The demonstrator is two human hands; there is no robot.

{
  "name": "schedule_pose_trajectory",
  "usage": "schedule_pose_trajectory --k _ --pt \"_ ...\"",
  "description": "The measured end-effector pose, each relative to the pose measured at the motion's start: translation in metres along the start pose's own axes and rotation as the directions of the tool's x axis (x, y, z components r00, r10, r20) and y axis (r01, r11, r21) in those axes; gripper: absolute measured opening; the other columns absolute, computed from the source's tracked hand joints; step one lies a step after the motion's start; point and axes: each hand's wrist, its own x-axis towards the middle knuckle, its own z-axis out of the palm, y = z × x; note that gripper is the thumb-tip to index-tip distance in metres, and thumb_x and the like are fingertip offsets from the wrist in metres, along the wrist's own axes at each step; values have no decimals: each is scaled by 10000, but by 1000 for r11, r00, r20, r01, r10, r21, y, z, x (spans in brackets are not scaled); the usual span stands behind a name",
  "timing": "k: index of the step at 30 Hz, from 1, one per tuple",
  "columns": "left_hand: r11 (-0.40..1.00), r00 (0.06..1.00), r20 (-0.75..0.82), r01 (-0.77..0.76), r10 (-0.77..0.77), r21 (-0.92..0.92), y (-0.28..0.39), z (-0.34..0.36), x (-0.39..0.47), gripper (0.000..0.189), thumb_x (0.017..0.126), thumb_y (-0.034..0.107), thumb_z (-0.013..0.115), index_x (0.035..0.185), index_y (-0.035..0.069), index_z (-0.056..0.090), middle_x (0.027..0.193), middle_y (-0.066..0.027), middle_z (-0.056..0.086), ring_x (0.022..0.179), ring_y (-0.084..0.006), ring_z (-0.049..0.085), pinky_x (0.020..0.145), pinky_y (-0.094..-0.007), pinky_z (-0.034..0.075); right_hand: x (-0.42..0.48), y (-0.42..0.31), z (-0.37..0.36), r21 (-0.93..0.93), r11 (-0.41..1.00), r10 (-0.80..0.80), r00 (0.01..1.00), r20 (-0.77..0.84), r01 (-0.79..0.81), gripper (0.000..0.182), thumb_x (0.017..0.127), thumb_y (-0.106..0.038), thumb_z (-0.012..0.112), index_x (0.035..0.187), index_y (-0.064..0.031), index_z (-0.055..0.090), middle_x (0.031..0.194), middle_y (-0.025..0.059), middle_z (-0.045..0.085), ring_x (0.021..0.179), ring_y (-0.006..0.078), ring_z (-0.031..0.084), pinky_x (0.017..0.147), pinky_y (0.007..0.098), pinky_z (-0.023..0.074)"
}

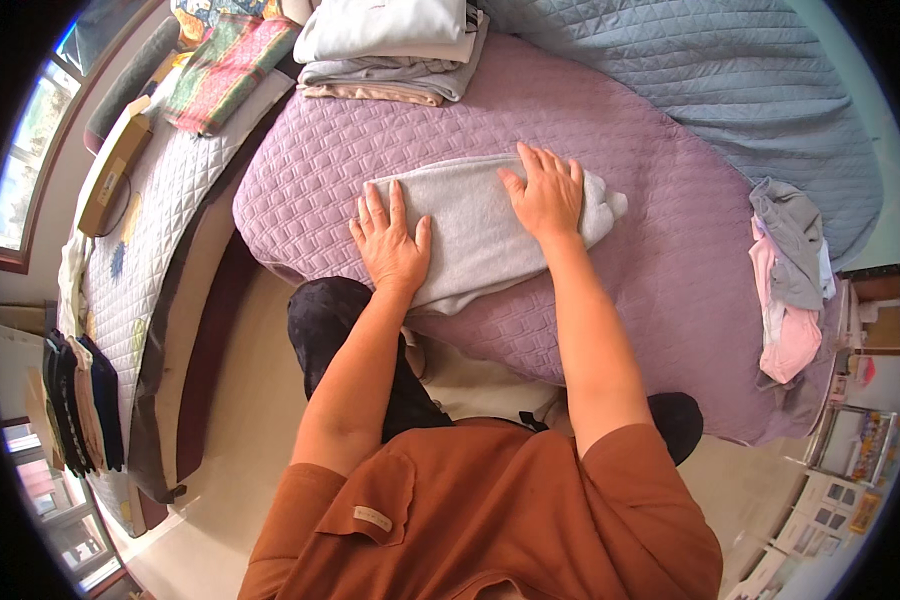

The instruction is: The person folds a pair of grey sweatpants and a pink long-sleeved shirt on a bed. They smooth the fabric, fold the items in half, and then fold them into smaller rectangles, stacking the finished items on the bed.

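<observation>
A light grey folded garment [472, 225] lies flat on the purple quilted bed cover [322, 172] in front of me. My left hand [392, 244] rests palm down at its left edge, fingers spread. Palm down near the opposite end, my right hand [549, 191] presses on the cloth with its fingers slightly apart. Beyond the right hand, a bunched pale end of the garment [604, 206] sticks out. Neither hand grips anything.
A stack of folded clothes [390, 45] sits at the bed's far edge. Rumpled grey and pink clothes [787, 277] lie at the right. To the left, another bed [187, 172] holds a long cardboard box [112, 165], a patterned red-green cloth [225, 71] and dark folded garments [82, 405].
</observation>
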Motion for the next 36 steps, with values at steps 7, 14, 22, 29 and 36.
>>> schedule_pose_trajectory --k 7,14,22,29,36 --pt "998 997 -42 57 -58 -36 -2 9 7 897 929 531 586 1581 26 230 1596 -265 265 1491 -397 248 1220 -526 156 35 9 -5 54 980 163 925 342 -193 601 965 -641 467 1161 -131 717 1278 133 647 1194 300 584 1039 468 385" --pt "984 982 -159 74 -101 -164 -16 12 12 882 895 504 654 1529 -15 328 1438 -227 475 1354 -377 408 1155 -482 273 36 3 -26 -8 954 260 810 527 -301 745 924 -726 456 1319 -119 630 1401 153 579 1308 327 531 1089 468 394" --pt "944 989 107 134 -107 -301 -15 -24 12 878 749 429 823 1427 -17 488 1223 -206 660 1199 -364 574 1101 -446 350 -37 54 -50 209 821 229 641 733 -532 1024 695 -724 741 1451 -73 513 1459 215 533 1368 344 498 1115 431 399" --pt "503 843 536 443 47 -742 -13 -40 15 546 744 158 801 1239 -15 648 1073 -117 716 963 -223 677 866 -368 519 -141 55 -88 473 666 186 742 644 -577 769 660 -347 872 1291 -41 558 1240 174 645 1160 274 605 975 382 468" --pt "72 946 203 191 254 -979 13 -122 25 440 757 -107 697 1180 11 660 1066 -29 703 949 -131 645 880 -282 506 -93 7 -197 363 886 221 951 216 -289 476 656 -117 796 1022 -33 504 1061 134 612 1038 358 594 938 450 464"
